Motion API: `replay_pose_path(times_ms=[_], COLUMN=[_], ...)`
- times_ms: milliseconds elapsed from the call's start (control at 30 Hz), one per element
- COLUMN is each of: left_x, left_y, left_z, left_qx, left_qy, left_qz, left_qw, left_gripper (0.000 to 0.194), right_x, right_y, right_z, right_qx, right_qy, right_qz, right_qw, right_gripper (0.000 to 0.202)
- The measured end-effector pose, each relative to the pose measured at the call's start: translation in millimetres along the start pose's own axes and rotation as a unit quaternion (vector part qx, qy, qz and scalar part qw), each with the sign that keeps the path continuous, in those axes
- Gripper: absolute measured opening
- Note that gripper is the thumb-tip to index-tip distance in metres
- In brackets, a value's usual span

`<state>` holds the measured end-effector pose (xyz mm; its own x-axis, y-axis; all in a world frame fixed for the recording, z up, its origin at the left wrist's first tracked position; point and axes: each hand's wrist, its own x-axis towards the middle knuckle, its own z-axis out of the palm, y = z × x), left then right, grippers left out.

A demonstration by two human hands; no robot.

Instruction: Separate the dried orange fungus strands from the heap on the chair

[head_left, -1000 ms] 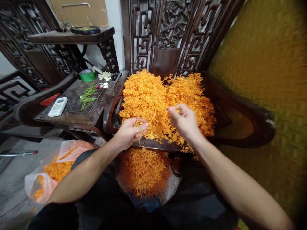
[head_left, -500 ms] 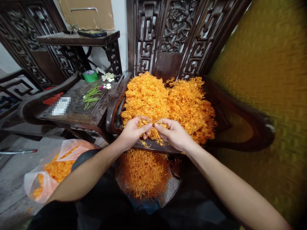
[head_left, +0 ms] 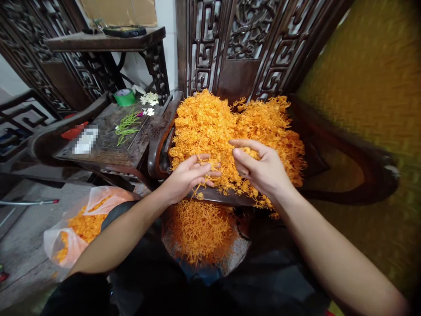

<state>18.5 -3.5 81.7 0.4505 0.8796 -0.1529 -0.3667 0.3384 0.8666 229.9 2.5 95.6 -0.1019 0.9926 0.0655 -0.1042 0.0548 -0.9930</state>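
Observation:
A large mound of orange, frilly pieces (head_left: 204,127) is heaped on a dark wooden chair seat. My left hand (head_left: 189,175) is at the front of the mound with an orange stringy piece between its thumb and fingers; thin strands hang below. To its right, my right hand (head_left: 259,164) is raised over the mound, thumb and index finger curved towards each other. Orange bits show behind its fingers, and whether they are held is unclear. Below the seat edge lies a second pile of thin orange strands (head_left: 200,230), between the person's legs.
On the dark side table (head_left: 108,131) at the left are green tape (head_left: 125,97), green stems (head_left: 128,125), white flowers (head_left: 149,98) and a red item (head_left: 74,131). A plastic bag (head_left: 97,197) with orange pieces stands on the floor. A wooden armrest (head_left: 391,175) curves at the right.
My hands have moved apart from a near-touching position. My right hand has moved right and up, while my left stays near the seat edge. The view has shifted slightly.

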Motion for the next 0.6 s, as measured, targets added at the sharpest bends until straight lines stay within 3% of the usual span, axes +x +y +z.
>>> replay_pose_path(times_ms=[67, 167, 233, 367, 600], left_x=[1.7, 3.9, 4.8, 5.9, 6.9], left_y=[-2.2, -6.0, -8.3, -12.1, -13.7], left_z=[1.4, 2.5, 2.5, 3.2, 7.7], left_qx=[0.000, 0.032, 0.048, 0.049, 0.081], left_qy=[0.012, 0.015, 0.016, 0.036, 0.036], left_qz=[0.009, 0.036, 0.051, 0.069, 0.078], left_qw=[1.000, 0.999, 0.997, 0.996, 0.993], left_gripper=[0.039, 0.030, 0.029, 0.032, 0.036], right_x=[-4.1, -5.2, -5.5, -10.2, -17.7], right_y=[0.0, 1.9, 3.6, 5.8, 12.2], right_z=[6.3, 8.7, 8.6, 10.2, 12.0], right_qx=[-0.102, -0.249, -0.302, -0.345, -0.379], right_qy=[-0.017, -0.027, -0.043, -0.064, -0.052], right_qz=[-0.045, -0.131, -0.145, -0.168, -0.275], right_qw=[0.994, 0.959, 0.941, 0.921, 0.882], right_gripper=[0.033, 0.032, 0.039, 0.045, 0.016])
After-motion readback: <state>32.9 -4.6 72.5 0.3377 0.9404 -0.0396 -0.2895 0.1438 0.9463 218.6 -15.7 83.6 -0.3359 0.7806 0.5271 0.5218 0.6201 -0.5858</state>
